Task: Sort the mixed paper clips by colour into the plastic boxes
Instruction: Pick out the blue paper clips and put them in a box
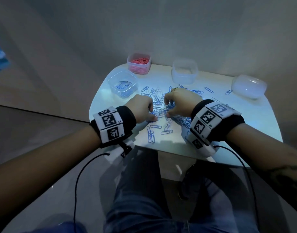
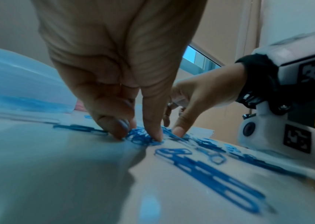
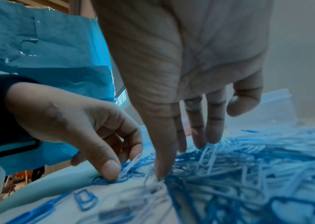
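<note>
A heap of blue and white paper clips (image 1: 163, 106) lies in the middle of the small white table (image 1: 245, 125). My left hand (image 1: 152, 115) sits at the heap's left edge, fingers curled. In the left wrist view its thumb and fingers (image 2: 118, 128) pinch a few blue clips (image 2: 143, 138) against the tabletop. My right hand (image 1: 167, 108) hovers over the heap. Its fingers (image 3: 198, 133) point straight down and touch the clips (image 3: 229, 166), and its thumb tip rests on the table. A clear box with blue clips (image 1: 123, 84) stands back left.
A box of pink clips (image 1: 139, 63) stands at the far left corner. An empty clear box (image 1: 184, 71) is at the back, and a translucent box (image 1: 248, 86) at the far right. Loose clips (image 1: 151, 134) lie near the front edge. My knees are below the table.
</note>
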